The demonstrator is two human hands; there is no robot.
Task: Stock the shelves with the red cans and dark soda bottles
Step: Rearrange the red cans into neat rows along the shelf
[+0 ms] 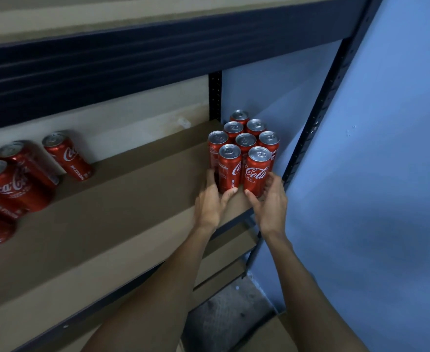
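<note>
Head cam looks down at the right end of a brown board shelf. A tight cluster of red cans stands upright there, eight tops showing, all packed touching each other right next to the dark metal upright and the blue wall. Both of the person's hands are on the front row of that cluster. The left hand wraps the base of the front-left can, thumb across the bottom of the label side and fingers curled round the left flank. The right hand does the mirror thing on the front-right can, thumb hooked at the lower front, fingers curled round its right side. So each hand's gripping one can, and the two cans sit touching each other between the hands, close to the shelf's front edge. Can't tell if the can bottoms are fully down on the board, since the hands cover that. Way over at the left end of the same shelf there's a second bunch of cans, well apart from the hands and a bit blurry. One single can stands just to the right of that bunch, near the back.
</note>
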